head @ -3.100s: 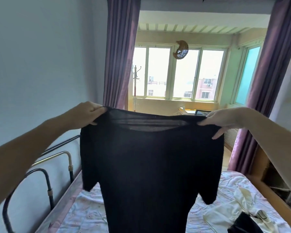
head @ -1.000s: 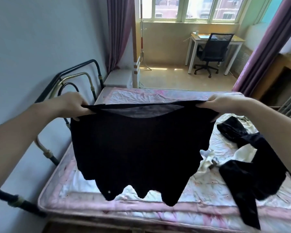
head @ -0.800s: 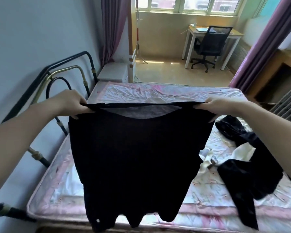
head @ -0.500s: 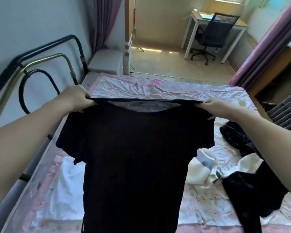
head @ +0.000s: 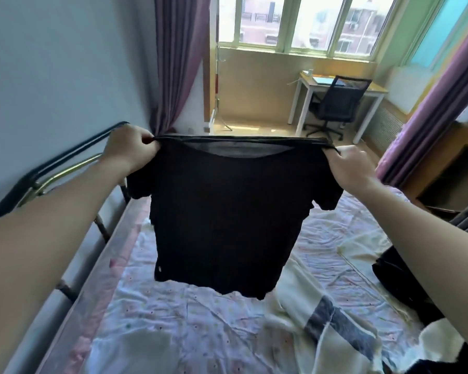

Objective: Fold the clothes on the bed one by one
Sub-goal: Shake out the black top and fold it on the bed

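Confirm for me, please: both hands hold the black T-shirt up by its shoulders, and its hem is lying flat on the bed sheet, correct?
Not quite. The left hand and right hand do hold the black T-shirt up by its shoulders, but the head view shows its hem hanging free in the air above the bed sheet, not lying on it.

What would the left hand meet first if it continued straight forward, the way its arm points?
Probably the purple curtain beyond the left hand; the black T-shirt lies beside that line. Depth is unclear.
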